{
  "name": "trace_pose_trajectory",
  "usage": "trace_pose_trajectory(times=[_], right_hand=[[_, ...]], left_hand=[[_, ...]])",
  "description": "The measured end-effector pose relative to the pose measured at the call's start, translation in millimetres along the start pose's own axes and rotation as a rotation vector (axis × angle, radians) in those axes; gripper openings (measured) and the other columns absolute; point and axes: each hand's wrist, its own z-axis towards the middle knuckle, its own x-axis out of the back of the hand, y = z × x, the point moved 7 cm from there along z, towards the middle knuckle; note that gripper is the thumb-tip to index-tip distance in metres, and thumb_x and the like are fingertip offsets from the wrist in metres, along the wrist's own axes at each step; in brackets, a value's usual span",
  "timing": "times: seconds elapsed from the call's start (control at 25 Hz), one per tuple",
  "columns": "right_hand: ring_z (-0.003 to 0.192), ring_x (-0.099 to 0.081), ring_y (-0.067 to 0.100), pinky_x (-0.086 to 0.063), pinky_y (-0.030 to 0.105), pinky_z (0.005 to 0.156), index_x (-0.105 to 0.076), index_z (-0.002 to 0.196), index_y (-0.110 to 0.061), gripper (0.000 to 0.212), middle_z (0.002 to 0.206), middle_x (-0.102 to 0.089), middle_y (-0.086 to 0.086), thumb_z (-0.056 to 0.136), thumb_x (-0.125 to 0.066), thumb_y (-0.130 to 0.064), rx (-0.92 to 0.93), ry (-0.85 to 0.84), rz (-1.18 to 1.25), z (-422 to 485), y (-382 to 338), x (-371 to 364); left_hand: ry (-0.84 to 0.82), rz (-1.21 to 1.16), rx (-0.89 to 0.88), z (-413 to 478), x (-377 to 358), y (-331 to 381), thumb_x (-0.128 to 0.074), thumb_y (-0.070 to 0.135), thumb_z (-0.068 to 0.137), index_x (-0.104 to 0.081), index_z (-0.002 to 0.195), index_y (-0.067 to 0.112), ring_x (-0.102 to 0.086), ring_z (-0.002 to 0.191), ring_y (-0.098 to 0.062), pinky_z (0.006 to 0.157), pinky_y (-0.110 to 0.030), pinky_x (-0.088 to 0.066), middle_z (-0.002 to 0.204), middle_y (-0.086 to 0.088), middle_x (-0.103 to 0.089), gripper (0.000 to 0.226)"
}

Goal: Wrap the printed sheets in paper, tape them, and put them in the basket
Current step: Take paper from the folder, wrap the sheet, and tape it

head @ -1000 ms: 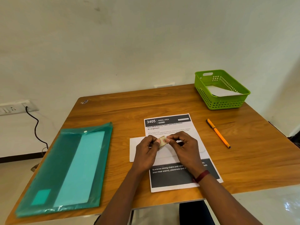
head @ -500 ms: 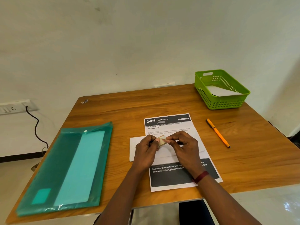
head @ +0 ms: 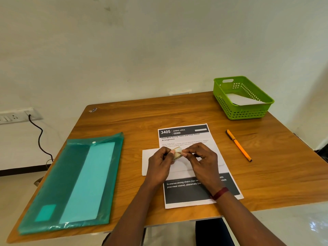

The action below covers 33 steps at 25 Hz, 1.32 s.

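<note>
A printed sheet (head: 184, 137) headed "3405 DINING AREA" lies on the wooden table (head: 142, 118), with a folded white paper packet (head: 148, 160) laid across its middle. Above the packet, my left hand (head: 158, 167) grips a small roll of clear tape (head: 177, 152). My right hand (head: 202, 162) pinches the roll's edge with thumb and forefinger. A green plastic basket (head: 245, 112) stands at the table's far right corner with a white wrapped packet (head: 243, 100) inside.
A teal plastic document folder (head: 74, 180) lies along the table's left side. An orange pen (head: 238, 145) lies right of the printed sheet. A wall socket with a black cable (head: 38, 137) is at the left, beyond the table.
Both hands stay over the packet with only small finger movement on the tape roll. Nothing else has moved.
</note>
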Motion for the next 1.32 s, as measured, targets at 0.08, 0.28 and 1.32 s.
trace_pose_trajectory(times=[0.08,0.28,1.32], right_hand=[[0.082,-0.064,0.004,-0.050,0.014,0.069,-0.074,0.088,-0.014,0.012,0.085,-0.068,-0.005,0.079,-0.077,-0.007,0.010,0.001,-0.012,-0.6,-1.8,0.3],[0.085,-0.064,0.003,-0.051,0.013,0.070,-0.072,0.089,-0.015,0.007,0.087,-0.068,-0.006,0.081,-0.073,-0.017,0.008,0.027,-0.006,-1.2,-3.6,3.0],[0.081,-0.068,0.011,-0.056,0.035,0.076,-0.075,0.088,-0.018,0.008,0.086,-0.075,-0.006,0.081,-0.076,-0.015,-0.455,0.009,0.181,-0.3,39.1,1.3]], left_hand=[[0.002,-0.008,0.007,0.1,-0.6,1.0,-0.052,0.027,0.100,-0.061,0.087,0.019,-0.063,0.079,-0.008,0.060,-0.011,-0.046,0.092,0.003,-0.068,0.017],[0.034,-0.040,0.042,3.6,1.6,-4.7,-0.051,0.026,0.100,-0.062,0.093,0.012,-0.066,0.091,-0.017,0.063,-0.013,-0.050,0.107,-0.005,-0.069,0.019],[0.320,0.816,-0.069,97.0,108.9,2.4,-0.060,0.018,0.096,-0.060,0.133,0.018,-0.062,0.114,-0.025,0.091,-0.037,-0.052,0.131,-0.004,-0.064,0.037]])
